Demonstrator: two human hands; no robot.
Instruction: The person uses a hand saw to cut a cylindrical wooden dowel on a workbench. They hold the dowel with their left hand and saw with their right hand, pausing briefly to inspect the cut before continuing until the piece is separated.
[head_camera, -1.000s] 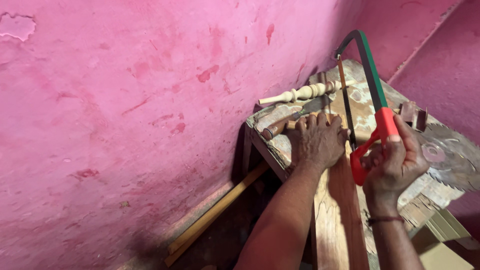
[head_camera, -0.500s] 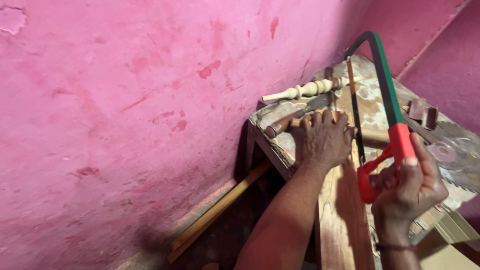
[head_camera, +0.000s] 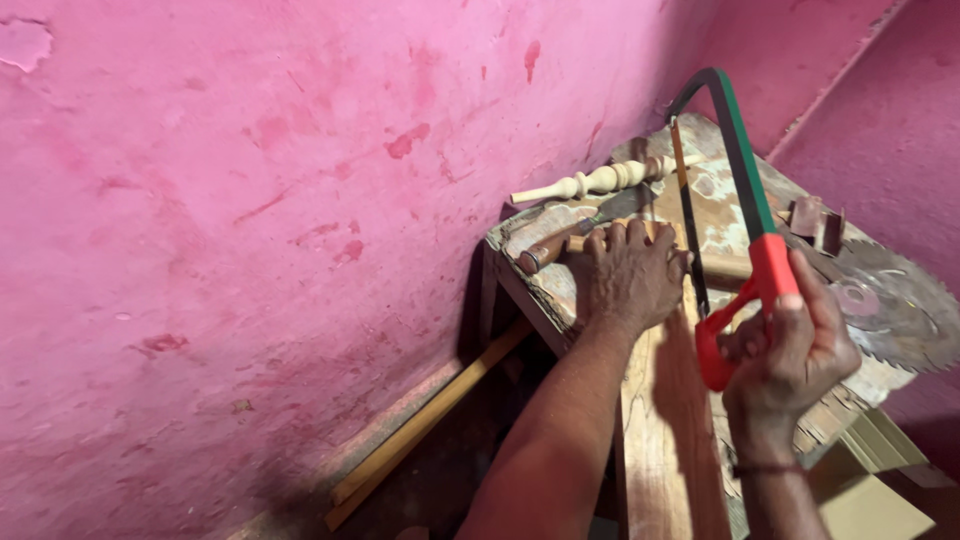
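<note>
Pink wall behind, worn wooden surface in the corner. My left hand lies flat, fingers spread, pressing a plank at the near edge. My right hand grips the hacksaw handle, blade across the plank.

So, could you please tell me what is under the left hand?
The left hand presses flat on a wooden plank lying on the bench. The wood beneath its palm is covered.
</note>
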